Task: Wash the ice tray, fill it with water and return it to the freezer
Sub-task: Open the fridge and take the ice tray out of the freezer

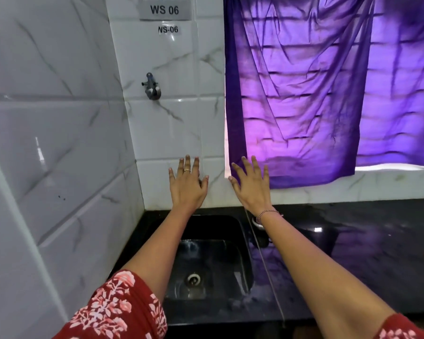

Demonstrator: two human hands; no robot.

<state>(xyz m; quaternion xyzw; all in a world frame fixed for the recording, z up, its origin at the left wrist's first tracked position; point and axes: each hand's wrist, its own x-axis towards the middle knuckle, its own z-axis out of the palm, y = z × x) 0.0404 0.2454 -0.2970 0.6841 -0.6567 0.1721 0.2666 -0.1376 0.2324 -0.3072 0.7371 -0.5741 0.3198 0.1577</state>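
Ice tray not in view; left hand (187, 185) and right hand (251, 185) spread, holding nothing, above sink (245, 265). Washing, filling, freezing all pending.

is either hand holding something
No, the left hand and right hand are both empty, fingers spread, raised in front of the wall above the sink.

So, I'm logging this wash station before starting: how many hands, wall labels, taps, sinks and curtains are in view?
Hands: 2, left hand and right hand
Wall labels: 2, WS 06 and NS-06
Taps: 1, wall tap
Sinks: 1, black sink
Curtains: 1, purple curtain
Total: 7
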